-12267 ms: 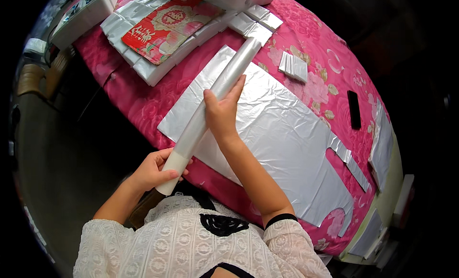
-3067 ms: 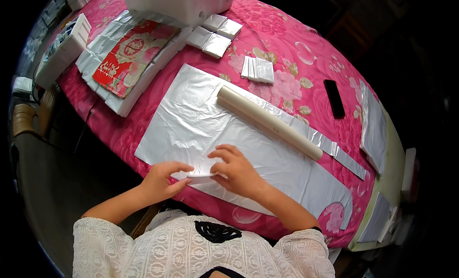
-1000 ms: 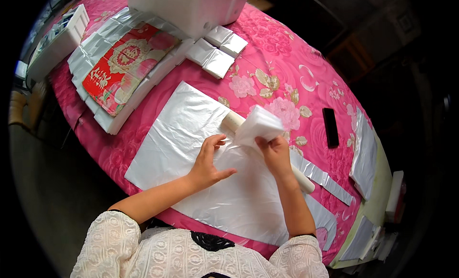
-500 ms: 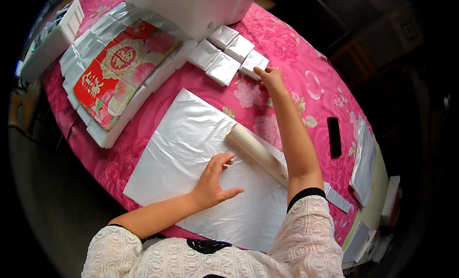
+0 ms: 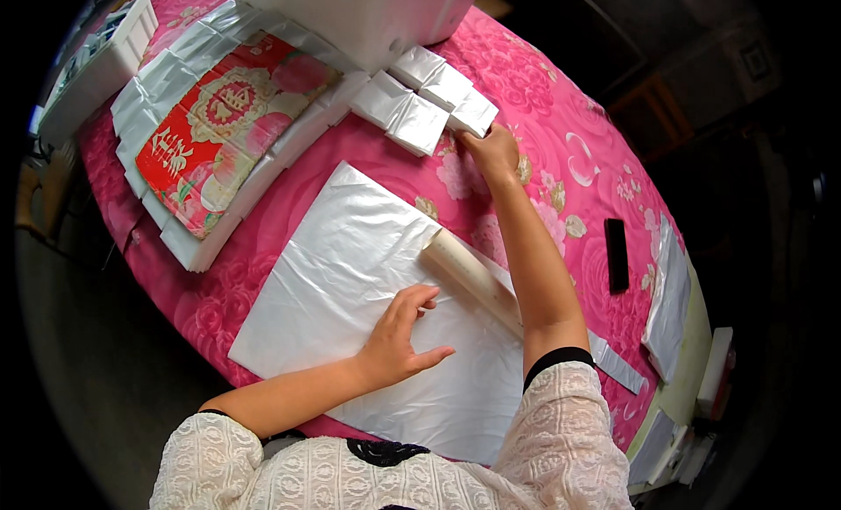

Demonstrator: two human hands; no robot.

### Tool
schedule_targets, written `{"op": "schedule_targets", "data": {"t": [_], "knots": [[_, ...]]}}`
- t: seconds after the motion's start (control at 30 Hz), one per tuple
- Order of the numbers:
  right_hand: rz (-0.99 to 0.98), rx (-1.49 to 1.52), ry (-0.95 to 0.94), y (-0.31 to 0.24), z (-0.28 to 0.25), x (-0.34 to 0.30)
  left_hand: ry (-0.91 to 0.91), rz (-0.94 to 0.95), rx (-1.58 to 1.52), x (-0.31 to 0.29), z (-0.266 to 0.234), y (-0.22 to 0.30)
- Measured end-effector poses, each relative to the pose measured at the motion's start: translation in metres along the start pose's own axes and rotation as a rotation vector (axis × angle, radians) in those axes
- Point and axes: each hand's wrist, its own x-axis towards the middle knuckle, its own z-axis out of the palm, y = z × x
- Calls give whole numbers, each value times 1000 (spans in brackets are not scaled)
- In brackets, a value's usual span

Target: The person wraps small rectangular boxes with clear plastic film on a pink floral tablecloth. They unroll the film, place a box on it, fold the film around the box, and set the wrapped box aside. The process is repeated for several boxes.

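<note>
A large silvery-white plastic sheet [image 5: 315, 273] lies spread in front of me, with a pale tube [image 5: 473, 278] lying across its right part. Over the sheet, my left hand [image 5: 401, 339] is open, thumb and fingers apart, holding nothing. Beyond it are several small blocks of folded silvery plastic [image 5: 419, 124], set close together. My right hand [image 5: 492, 151] reaches to the nearest right block [image 5: 474, 113], its curled fingers closed against the near edge. The block and the hand itself partly hide the fingertips.
Left of the blocks stands a wide stack of folded silvery plastic [image 5: 210, 238] topped by a red printed sheet [image 5: 188, 142]. Behind are a white box [image 5: 359, 19] and a white tray [image 5: 88, 72]. A black oblong object [image 5: 617, 256] lies right, near more plastic [image 5: 667, 300].
My right hand has shifted from the block's near corner to its near edge, and that block sits slightly farther away against the others. My left hand has barely moved.
</note>
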Motion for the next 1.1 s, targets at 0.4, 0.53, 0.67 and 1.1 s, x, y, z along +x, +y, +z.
{"op": "schedule_targets", "data": {"t": [0.4, 0.53, 0.67, 1.1], "knots": [[-105, -97, 248, -3, -2, -3, -30, -11, 13, 1, -1, 3], [-462, 17, 372, -22, -3, -40, -12, -11, 3, 1, -2, 5], [-660, 296, -313, -46, -4, -78, -36, 2, 22, 4, 1, 7], [-548, -9, 182, -69, -2, -88, -23, 22, 33, -1, 0, 5]]}}
